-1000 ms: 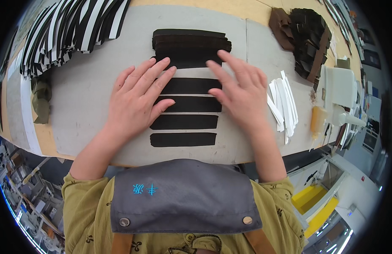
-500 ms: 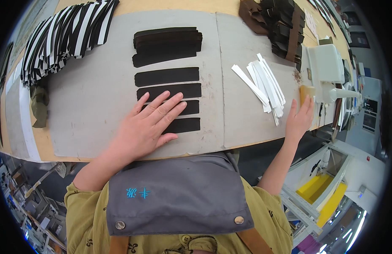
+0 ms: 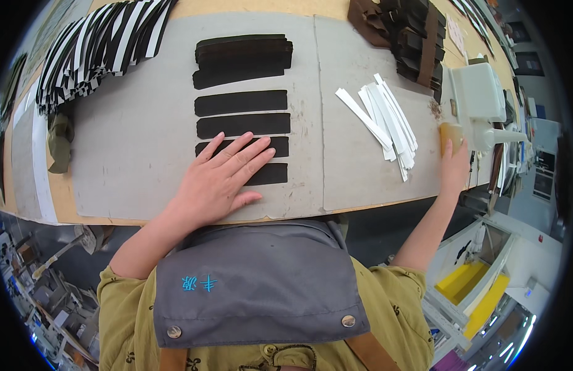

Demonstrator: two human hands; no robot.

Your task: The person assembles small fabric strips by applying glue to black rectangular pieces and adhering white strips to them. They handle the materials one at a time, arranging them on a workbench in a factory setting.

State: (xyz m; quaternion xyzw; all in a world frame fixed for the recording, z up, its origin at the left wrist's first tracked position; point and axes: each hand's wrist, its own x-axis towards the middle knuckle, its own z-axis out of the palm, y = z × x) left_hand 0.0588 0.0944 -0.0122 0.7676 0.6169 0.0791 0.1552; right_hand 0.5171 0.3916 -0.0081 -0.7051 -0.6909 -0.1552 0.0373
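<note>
Several black strips (image 3: 242, 102) lie in a column on a grey mat (image 3: 138, 136), below a stack of black strips (image 3: 242, 54). My left hand (image 3: 224, 176) rests flat on the two nearest strips, fingers spread. My right hand (image 3: 455, 166) reaches to the right edge of the table and touches a small amber container (image 3: 450, 133) beside a white machine (image 3: 479, 99). I cannot see whether its fingers grip the container. A loose bunch of white strips (image 3: 385, 120) lies on the second grey mat between my hands.
A fan of black-and-white strips (image 3: 94, 46) lies at the far left. Dark brown pieces are piled (image 3: 410, 31) at the far right. An olive pouch (image 3: 59, 143) sits near the left table edge. My grey apron (image 3: 255, 284) fills the lower view.
My right hand left the black strips, swung past the white strips and reached the amber container at the right. My left hand stayed pressed on the nearest strips.
</note>
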